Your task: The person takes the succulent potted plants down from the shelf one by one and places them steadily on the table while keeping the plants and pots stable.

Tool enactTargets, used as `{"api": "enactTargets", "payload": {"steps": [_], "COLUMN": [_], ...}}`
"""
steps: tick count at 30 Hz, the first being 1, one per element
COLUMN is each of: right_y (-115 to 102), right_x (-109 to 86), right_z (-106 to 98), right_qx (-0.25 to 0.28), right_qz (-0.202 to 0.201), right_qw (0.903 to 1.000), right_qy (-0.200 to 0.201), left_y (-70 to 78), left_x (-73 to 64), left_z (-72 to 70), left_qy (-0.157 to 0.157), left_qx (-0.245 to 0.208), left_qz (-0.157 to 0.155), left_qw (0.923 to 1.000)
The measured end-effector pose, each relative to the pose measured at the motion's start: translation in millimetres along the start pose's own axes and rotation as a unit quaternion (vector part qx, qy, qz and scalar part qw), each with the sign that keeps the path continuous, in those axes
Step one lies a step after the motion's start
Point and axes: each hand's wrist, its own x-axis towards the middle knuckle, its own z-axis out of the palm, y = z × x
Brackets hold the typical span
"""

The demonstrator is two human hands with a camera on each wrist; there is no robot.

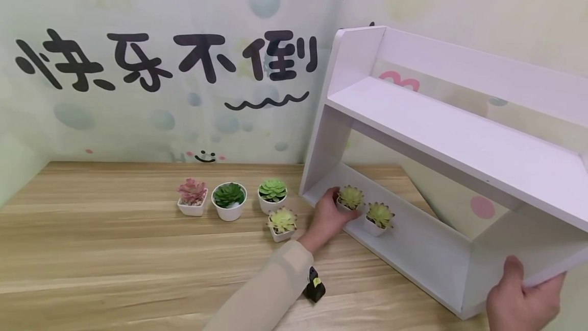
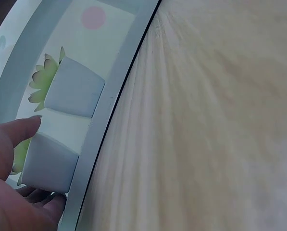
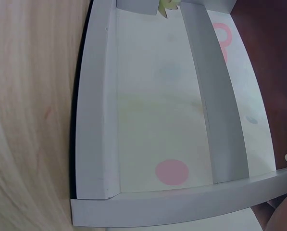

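My left hand [image 1: 328, 218] is at the left end of the lower board of a white shelf [image 1: 413, 241]. Its thumb and fingers grip a potted succulent [image 1: 350, 198] with pale green leaves and a small white pot. Just right of it on that board stands a matching potted succulent [image 1: 379, 217]; the left wrist view shows both pots, the held pot [image 2: 49, 163] between thumb and fingers. At the shelf's near right side, my right hand [image 1: 523, 295] grips the edge of the side panel, thumb on the inner face. Its fingers are mostly hidden behind the panel.
On the wooden table [image 1: 115, 259], left of the shelf, stand a pink succulent [image 1: 192, 197], a dark green one [image 1: 229, 201], a bright green one [image 1: 272, 195] and a pale green one [image 1: 282, 223]. A small black object [image 1: 314, 286] shows beside the left sleeve. Behind is a printed wall cloth [image 1: 184, 126].
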Motion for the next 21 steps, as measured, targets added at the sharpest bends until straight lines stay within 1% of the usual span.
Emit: {"api": "enactTargets", "payload": {"steps": [4,9,15,21], "right_y": [-0.5,-0.1,0.8,0.7], "right_x": [-0.3,0.7,0.6,0.4], "right_z": [-0.1,-0.2,0.2,-0.3], "right_qx": [0.004,0.015,0.011,0.011], "right_qz": [-0.001,0.001,-0.006,-0.012], "right_qw": [1.0,0.9999,0.9999,0.9999], "right_qy": [0.0,-0.002,0.0,0.003], "left_y": [-2.2,-4.4,-3.5,-2.4], "left_x": [1.4,1.8,0.5,0.3], "left_z": [2.4,2.9,1.7,1.6], "left_qy": [0.014,0.025,0.026,0.025], "left_qx": [0.009,0.004,-0.016,-0.021], "left_qz": [0.009,0.021,0.036,0.04], "left_qw": [0.9998,0.9995,0.9989,0.9986]}}
